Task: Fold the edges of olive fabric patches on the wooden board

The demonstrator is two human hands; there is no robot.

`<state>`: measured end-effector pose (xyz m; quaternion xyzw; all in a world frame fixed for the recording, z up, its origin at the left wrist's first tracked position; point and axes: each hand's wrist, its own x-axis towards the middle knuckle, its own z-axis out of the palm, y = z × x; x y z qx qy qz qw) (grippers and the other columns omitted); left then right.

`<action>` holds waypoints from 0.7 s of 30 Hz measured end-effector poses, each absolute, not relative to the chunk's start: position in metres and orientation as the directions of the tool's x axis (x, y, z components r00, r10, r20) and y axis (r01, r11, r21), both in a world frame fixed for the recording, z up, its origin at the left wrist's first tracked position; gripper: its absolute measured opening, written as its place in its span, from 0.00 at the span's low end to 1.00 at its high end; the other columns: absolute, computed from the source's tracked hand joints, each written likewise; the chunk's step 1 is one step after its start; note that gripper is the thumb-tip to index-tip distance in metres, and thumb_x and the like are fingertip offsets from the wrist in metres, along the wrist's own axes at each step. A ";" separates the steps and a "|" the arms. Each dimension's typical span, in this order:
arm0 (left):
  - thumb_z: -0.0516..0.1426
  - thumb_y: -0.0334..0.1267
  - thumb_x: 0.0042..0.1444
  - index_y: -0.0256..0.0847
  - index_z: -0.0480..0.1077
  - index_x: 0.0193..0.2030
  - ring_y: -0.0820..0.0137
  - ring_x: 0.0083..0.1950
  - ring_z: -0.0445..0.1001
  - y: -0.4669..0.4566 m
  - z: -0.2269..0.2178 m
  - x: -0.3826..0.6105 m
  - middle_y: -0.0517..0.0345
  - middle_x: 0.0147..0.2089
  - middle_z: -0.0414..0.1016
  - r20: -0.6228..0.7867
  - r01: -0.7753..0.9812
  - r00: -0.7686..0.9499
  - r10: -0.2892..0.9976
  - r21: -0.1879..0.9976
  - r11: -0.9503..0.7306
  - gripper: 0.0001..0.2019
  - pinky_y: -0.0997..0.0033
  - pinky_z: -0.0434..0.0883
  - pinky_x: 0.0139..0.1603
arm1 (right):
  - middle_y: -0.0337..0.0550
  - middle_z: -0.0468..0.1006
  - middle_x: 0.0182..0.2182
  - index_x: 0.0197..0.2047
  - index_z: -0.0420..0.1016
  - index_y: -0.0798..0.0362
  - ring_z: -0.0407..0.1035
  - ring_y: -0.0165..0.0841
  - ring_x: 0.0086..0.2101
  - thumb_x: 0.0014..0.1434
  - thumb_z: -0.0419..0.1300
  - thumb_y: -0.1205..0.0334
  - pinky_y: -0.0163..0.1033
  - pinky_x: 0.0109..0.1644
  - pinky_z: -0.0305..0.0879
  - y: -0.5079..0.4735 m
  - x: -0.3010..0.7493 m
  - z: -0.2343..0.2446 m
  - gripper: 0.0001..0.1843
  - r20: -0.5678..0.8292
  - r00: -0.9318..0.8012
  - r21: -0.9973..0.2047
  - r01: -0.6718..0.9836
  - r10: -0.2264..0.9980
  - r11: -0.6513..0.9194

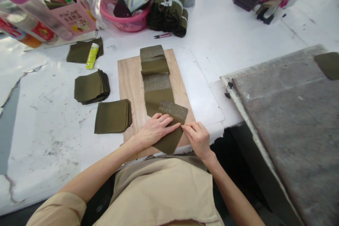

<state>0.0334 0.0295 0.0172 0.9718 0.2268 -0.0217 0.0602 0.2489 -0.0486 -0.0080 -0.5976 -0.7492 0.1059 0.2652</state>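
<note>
An olive fabric piece (168, 143) with a speckled grey strip along its far end lies tilted at the near edge of a wooden board (129, 81). My left hand (155, 130) rests on it, fingers stretched across the cloth. At the piece's right edge, my right hand (198, 137) is closed in a pinch on the fabric; the fingertips partly hide what they grip. Beyond, a row of overlapping olive pieces (158, 98) with speckled strips runs up the board. Left of the board are two stacks of cut olive fabric, a nearer stack (111, 117) and a farther stack (88, 86).
A yellow tube (92, 56) lies on more olive pieces (76, 52). Behind stand a pink basin (124, 23), a pink box (72, 17) and tied olive rolls (169, 10), with small pink snips (162, 36) in front. A grey-topped surface (286, 113) lies right, past a dark gap.
</note>
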 end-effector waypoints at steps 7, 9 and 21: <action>0.46 0.36 0.68 0.48 0.58 0.65 0.62 0.51 0.66 0.029 0.018 0.036 0.50 0.49 0.68 -0.081 0.442 0.896 0.437 0.065 -0.895 0.19 0.61 0.61 0.49 | 0.42 0.76 0.33 0.45 0.79 0.50 0.65 0.32 0.35 0.65 0.57 0.66 0.37 0.41 0.61 -0.051 0.249 -0.011 0.10 0.302 -0.188 -0.404 0.863 0.935 0.304; 0.46 0.35 0.69 0.48 0.58 0.64 0.62 0.51 0.66 0.028 0.019 0.037 0.50 0.49 0.68 -0.092 0.439 0.896 0.434 0.049 -0.897 0.19 0.61 0.61 0.49 | 0.42 0.76 0.33 0.46 0.79 0.50 0.65 0.32 0.36 0.65 0.57 0.66 0.37 0.41 0.61 -0.052 0.249 -0.011 0.11 0.296 -0.200 -0.384 0.870 0.934 0.308; 0.49 0.33 0.66 0.51 0.58 0.64 0.62 0.50 0.65 0.023 0.025 0.043 0.51 0.48 0.68 -0.115 0.438 0.894 0.434 0.011 -0.899 0.21 0.60 0.61 0.48 | 0.43 0.74 0.40 0.56 0.74 0.44 0.64 0.33 0.39 0.66 0.55 0.66 0.38 0.45 0.63 -0.067 0.260 -0.008 0.18 0.193 -0.202 -0.348 0.901 0.960 0.259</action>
